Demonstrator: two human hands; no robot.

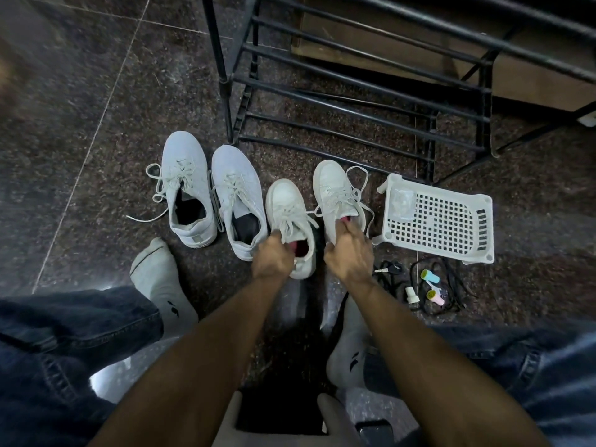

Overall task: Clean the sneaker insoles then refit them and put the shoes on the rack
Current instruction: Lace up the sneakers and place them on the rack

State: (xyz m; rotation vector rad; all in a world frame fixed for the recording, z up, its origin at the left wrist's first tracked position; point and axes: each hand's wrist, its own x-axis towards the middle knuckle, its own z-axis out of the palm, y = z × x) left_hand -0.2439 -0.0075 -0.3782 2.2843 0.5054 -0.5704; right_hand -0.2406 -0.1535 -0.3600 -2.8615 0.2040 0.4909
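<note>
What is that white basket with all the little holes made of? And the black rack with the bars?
The white basket looks like moulded plastic: a smooth, slightly glossy surface, a regular grid of square holes and rounded corner pegs. The black rack seems to be painted metal tubing: thin, straight, round bars with a dull sheen, though coated plastic joints cannot be ruled out.

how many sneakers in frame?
4, in a row on the floor before the rack: far-left sneaker, second sneaker, third under the left hand, fourth under the right hand.
</note>
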